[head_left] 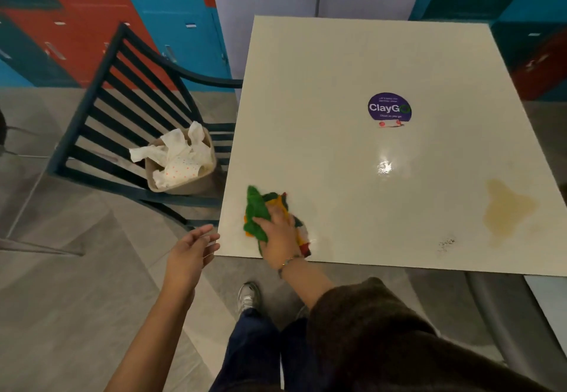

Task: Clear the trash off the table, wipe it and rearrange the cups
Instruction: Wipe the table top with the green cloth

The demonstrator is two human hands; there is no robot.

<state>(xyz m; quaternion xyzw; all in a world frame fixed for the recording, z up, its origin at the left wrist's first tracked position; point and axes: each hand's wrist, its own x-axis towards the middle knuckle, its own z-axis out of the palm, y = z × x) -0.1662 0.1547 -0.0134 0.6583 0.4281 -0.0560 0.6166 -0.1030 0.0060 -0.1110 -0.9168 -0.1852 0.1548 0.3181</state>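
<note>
Now we are wiping: our right hand (277, 232) presses the cloth (257, 213) on the bench (337, 63), left hand (191, 250) open, empty. Next, the stain (506, 207).

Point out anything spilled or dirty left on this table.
A yellowish stain spreads near the table's right edge, with dark specks beside it at the near edge. The right hand presses the cloth at the opposite near corner, away from both.
</note>
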